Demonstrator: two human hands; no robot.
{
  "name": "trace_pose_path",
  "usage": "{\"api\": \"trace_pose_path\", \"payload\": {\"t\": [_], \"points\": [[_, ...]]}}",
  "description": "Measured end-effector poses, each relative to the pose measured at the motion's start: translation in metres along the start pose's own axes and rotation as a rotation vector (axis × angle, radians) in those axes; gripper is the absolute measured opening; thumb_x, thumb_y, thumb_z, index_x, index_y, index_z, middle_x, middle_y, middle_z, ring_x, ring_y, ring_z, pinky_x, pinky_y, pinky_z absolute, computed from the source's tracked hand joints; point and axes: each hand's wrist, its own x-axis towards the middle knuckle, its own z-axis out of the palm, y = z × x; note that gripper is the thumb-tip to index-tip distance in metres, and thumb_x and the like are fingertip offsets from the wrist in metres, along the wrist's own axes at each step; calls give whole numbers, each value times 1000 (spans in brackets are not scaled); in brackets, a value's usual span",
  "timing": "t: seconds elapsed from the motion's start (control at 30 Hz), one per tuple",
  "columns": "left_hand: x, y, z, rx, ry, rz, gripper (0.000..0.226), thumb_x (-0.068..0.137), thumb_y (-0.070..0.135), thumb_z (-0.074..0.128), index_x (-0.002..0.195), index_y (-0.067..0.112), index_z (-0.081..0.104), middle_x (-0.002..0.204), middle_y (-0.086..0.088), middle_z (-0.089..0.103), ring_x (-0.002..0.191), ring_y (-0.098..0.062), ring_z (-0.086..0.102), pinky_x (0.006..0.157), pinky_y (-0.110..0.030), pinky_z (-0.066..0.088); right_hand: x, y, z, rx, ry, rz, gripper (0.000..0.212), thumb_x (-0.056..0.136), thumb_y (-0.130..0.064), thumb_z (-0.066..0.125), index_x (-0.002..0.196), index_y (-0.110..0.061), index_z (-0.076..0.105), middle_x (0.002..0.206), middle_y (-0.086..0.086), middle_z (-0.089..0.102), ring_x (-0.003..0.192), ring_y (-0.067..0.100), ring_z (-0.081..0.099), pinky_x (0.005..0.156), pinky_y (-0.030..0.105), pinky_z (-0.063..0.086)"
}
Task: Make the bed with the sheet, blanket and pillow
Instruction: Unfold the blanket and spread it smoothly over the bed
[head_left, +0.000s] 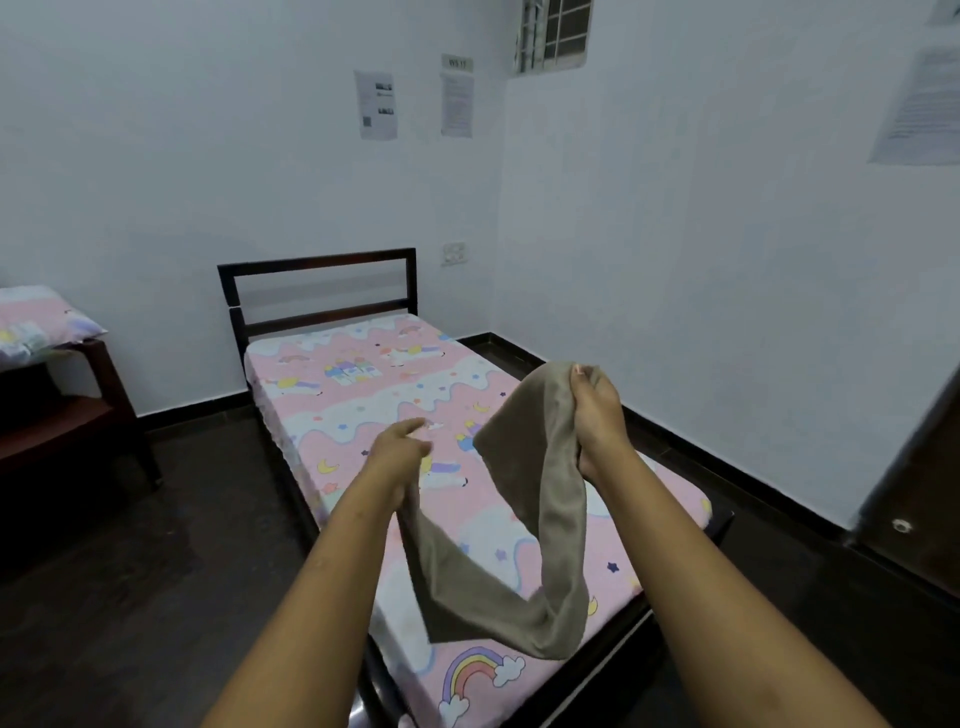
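Holding brown blanket (524, 519) up over bed (317, 258), sagging between hands. Right hand (597, 410) clamped round bunched top end, left hand (402, 452) gripping other end lower, bit blurry tbh. Pink unicorn sheet (363, 395) on mattress. Pillow (36, 322) on wooden stand (62, 421), far left.

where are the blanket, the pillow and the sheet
blanket (561, 519): head view, middle of the hanging strip
pillow (36, 322): head view, its top face, far left
sheet (363, 384): head view, flat patterned part, far end
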Motion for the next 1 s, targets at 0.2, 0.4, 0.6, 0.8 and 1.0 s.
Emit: {"api": "trace_pose_path", "payload": {"t": [0.2, 0.4, 0.6, 0.8, 1.0], "points": [[21, 4, -20, 112, -313, 232, 70, 87, 4, 64, 144, 31, 33, 149, 1, 32, 131, -24, 37, 93, -34, 39, -6, 8, 91, -137, -66, -151, 28, 98, -40, 47, 85, -18, 57, 84, -2, 63, 80, 8, 60, 78, 22, 49], [95, -9, -97, 236, -147, 264, 48, 79, 25, 73, 122, 23, 53, 118, -3, 62, 105, -24, 58, 93, -42, 49, -1, -6, 195, -296, -232, -271, 41, 96, -40, 50, 64, -17, 40, 60, 1, 39, 59, 11, 40, 59, 26, 36], [159, -33, -166, 469, -88, 188, 24, 81, 42, 69, 96, 26, 59, 90, 0, 63, 84, -22, 57, 73, -30, 44, 17, -24, 221, -301, -86, -385, 48, 96, -40, 52, 59, -23, 27, 53, -8, 27, 48, 5, 28, 49, 23, 27], [189, -34, -182, 657, -91, 113, 29, 90, 49, 50, 102, 23, 57, 102, -8, 62, 85, -28, 54, 74, -33, 42, 25, -16, 216, -274, 131, -374, 47, 94, -43, 52, 59, -22, 30, 55, -7, 32, 51, 6, 33, 51, 19, 32], [163, 31, -151, -44, -234, -1, 23, 87, 31, 53, 97, 12, 63, 94, -12, 67, 80, -26, 58, 68, -34, 42, 49, -9, 206, -396, 331, -430, 38, 98, -38, 48, 72, -10, 51, 70, 1, 52, 68, 14, 49, 64, 26, 39]]}}
